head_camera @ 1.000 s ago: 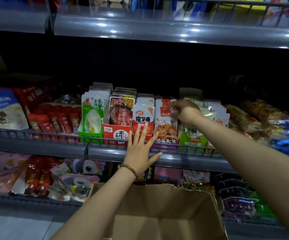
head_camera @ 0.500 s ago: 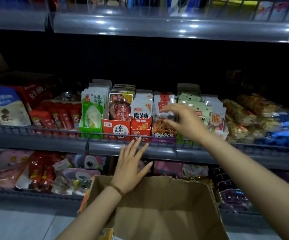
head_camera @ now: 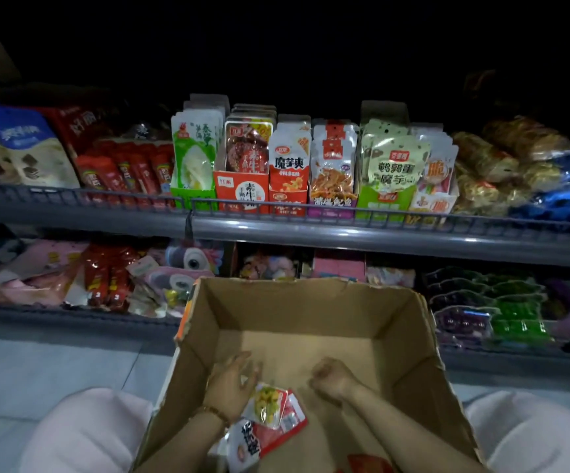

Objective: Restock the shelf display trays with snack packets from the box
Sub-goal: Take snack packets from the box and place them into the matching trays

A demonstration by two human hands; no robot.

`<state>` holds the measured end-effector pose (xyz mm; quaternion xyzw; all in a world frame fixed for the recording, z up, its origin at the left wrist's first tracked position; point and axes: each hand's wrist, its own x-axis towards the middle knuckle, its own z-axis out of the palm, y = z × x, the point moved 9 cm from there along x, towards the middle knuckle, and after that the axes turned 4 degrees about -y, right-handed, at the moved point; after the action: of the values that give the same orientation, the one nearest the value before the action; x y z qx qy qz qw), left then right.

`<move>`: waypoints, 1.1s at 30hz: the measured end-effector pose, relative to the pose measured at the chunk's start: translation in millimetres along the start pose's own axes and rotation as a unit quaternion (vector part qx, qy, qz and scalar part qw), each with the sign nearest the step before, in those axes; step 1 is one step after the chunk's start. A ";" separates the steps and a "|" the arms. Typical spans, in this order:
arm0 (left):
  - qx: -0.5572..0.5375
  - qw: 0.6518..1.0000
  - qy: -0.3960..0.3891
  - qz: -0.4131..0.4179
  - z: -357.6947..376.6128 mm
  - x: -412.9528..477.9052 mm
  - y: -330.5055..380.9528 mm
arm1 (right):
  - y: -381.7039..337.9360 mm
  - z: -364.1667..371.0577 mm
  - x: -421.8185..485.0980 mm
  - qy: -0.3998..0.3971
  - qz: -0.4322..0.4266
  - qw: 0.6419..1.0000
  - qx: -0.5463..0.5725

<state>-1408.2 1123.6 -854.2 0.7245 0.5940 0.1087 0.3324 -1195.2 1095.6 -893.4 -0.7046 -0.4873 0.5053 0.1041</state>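
An open cardboard box [head_camera: 311,285] sits in front of me, between my knees. Near its close wall lie a few snack packets: one with a yellow picture [head_camera: 267,402] on a red and white one [head_camera: 259,438]. My left hand [head_camera: 230,382] hovers inside the box with fingers spread, touching the yellow packet's edge. My right hand [head_camera: 333,377] is also inside the box, fingers curled, with nothing visible in it. On the middle shelf stands a row of display trays full of upright packets: green [head_camera: 193,194], red [head_camera: 241,194], orange [head_camera: 288,196], purple [head_camera: 331,201] and light green [head_camera: 384,199].
A grey wire rail [head_camera: 345,233] fronts the middle shelf. Loose bags lie left [head_camera: 20,148] and right [head_camera: 502,158] of the trays. The lower shelf [head_camera: 72,315] holds toys and packets. My knees in light trousers [head_camera: 85,431] flank the box on a tiled floor.
Both hands have come down from the shelf trays into the box. My view has tipped downward, so the box floor and its packets now show.
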 end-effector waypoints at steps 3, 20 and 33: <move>-0.007 0.992 -0.089 -0.085 31.8 -10.0 -37.7 | 18.8 29.4 -2.5 -0.012 0.060 0.998 0.024; -0.219 0.967 -0.133 0.001 16.5 -6.5 47.7 | -52.7 -53.9 -41.9 0.043 -0.120 0.969 0.211; -0.395 0.917 0.038 0.025 -63.9 7.2 94.5 | -147.1 -67.5 -84.5 0.048 -0.334 0.939 0.064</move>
<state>-1367.0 1145.9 -749.8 0.5438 0.4967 0.3704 0.5661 -1227.0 1126.0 -716.2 -0.5165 -0.6557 0.4369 0.3352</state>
